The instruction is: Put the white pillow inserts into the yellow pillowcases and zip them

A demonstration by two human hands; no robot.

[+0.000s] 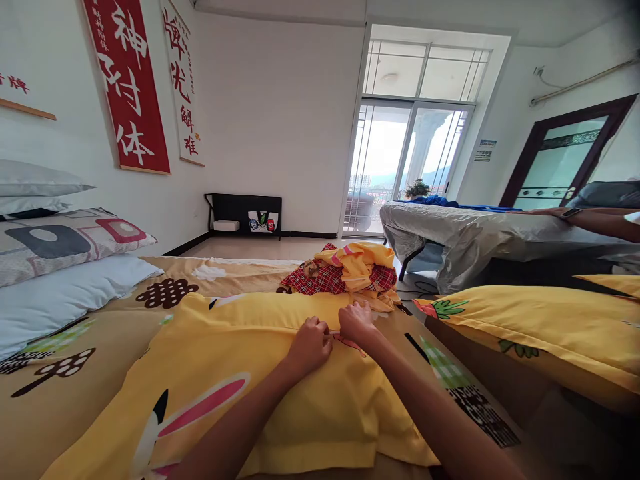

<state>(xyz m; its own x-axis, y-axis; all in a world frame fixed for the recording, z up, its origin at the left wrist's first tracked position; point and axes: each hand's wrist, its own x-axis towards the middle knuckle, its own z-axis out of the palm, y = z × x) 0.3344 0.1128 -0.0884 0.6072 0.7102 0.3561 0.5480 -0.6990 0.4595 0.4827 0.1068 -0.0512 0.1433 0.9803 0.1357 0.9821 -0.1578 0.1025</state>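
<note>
A yellow pillowcase with a pink-eared rabbit print lies spread on the bed in front of me. Along it runs a seam or opening, its upper flap folded towards the far side. My left hand is closed on the cloth at this seam, fingers curled down. Just to its right, my right hand pinches the edge of the same pillowcase. A short stretch of seam shows between the two hands. My fingers hide what exactly lies in each grip.
Beyond the pillowcase lies a heap of yellow and red plaid cloth. Pillows are stacked at left. A yellow pillow is at right. Behind it stands a table under plastic sheeting, with another person's arm over it.
</note>
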